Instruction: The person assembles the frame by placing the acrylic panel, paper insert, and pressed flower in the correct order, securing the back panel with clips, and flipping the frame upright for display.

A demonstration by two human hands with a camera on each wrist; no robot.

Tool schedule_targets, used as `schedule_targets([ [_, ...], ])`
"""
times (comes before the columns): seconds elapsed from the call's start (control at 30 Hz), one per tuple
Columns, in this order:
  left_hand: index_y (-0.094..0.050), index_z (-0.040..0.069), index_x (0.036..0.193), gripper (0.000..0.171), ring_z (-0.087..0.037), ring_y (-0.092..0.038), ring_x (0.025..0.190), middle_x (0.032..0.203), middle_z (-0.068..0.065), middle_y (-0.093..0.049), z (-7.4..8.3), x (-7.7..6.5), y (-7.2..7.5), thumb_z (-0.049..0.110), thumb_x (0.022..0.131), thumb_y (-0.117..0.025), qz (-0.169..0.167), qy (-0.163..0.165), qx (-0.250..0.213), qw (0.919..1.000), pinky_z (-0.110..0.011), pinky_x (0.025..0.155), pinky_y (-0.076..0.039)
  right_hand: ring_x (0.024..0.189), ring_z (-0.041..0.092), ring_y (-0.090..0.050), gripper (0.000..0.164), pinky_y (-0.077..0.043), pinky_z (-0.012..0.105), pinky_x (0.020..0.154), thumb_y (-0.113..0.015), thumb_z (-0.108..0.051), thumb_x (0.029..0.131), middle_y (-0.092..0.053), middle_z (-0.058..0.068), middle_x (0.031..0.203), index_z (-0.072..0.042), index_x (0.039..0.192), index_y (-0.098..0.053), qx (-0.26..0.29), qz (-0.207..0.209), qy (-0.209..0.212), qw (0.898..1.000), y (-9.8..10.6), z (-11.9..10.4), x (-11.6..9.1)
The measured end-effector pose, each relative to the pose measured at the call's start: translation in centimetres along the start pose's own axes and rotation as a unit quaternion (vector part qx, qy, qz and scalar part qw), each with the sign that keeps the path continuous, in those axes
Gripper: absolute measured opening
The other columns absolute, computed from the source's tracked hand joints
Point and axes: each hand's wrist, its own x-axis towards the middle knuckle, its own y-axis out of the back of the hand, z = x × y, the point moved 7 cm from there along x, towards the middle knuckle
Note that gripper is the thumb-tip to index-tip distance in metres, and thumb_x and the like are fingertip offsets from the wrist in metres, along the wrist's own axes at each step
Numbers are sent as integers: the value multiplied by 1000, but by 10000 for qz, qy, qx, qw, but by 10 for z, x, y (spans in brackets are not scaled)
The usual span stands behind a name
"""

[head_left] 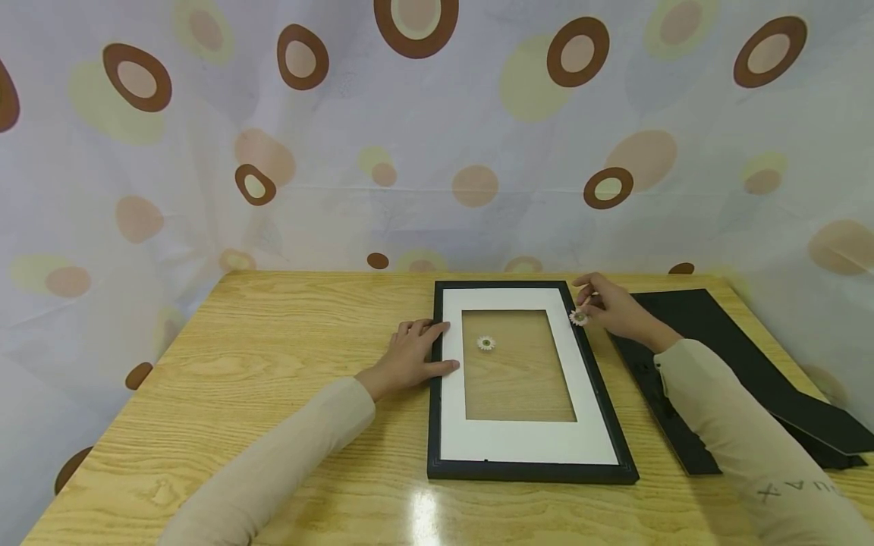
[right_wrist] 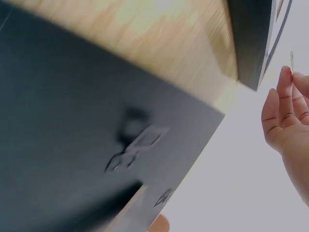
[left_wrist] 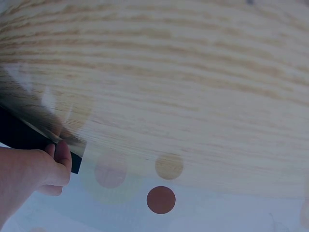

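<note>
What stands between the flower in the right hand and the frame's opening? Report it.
Nothing visible blocks the way. In the head view, only the white border's right strip lies between the flower in the right hand and the opening.

The beige sleeves (head_left: 273, 462) are long, the right one bearing dark lettering (head_left: 768, 493)

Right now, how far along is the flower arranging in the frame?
Looks done: one flower lies within the opening of the white mat.
In hand: the right hand pinches a second flower by the right edge of the black frame; the left hand rests on its left edge.
Left, probably: setting that flower down, then perhaps fitting the black panel lying to the right.
</note>
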Motion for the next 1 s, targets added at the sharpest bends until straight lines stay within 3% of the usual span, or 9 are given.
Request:
schedule_targets([
  [0.43,-31,19,143,74,-34,-24,131,145,-15,-29,0,0,-1,53,83,-57,-19,38,49,10000,-51,106,-21,76,21,-54,37,-42,24,59,-45,11,88,-55,17,96,7,124,-39,199,-447,413,9980,-31,-37,10],
  [0.67,-32,18,142,73,-35,-23,131,145,-15,-30,0,0,-2,53,83,-58,-6,14,43,10000,-51,106,-21,82,21,-58,34,-48,28,68,-48,7,89,-55,14,96,7,123,-41,296,-745,580,9951,-51,-53,12],
  [1.0,-32,17,142,73,-36,-24,130,144,-17,-30,1,0,-2,52,83,-58,18,-54,28,10000,-52,105,-22,80,20,-58,35,-48,28,67,-50,4,89,-55,13,95,6,123,-40,310,-984,536,9932,-66,-68,13],
])
